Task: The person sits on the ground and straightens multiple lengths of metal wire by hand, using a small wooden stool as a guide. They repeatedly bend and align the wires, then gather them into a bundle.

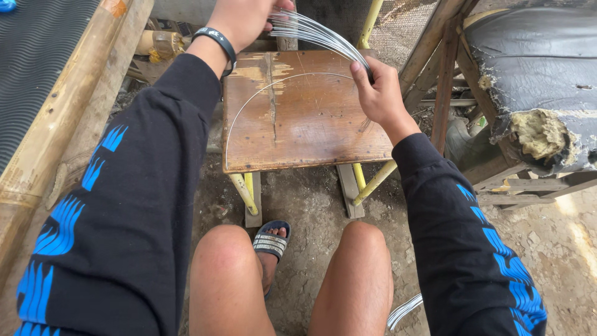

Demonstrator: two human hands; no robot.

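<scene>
We grip a bundle of wires point(314, 31) above a worn stool point(305, 124), left hand point(245, 18) closed around one end, right hand point(379, 93) pinching the other, one strand point(249, 106) arcing down across the seat.

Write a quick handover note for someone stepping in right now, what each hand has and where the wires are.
Left hand: closed grip on one end of a bundle of thin wires, above the far edge of the wooden stool.
Right hand: grip pinched on the bundle's other end, over the stool's right side.
One wire hangs loose from the bundle and curves across the stool top.
More wire lies on the dirt ground beside the right knee.
Done: bundle gathered between both hands. Left: the loose strand is not yet in with the rest.
</scene>
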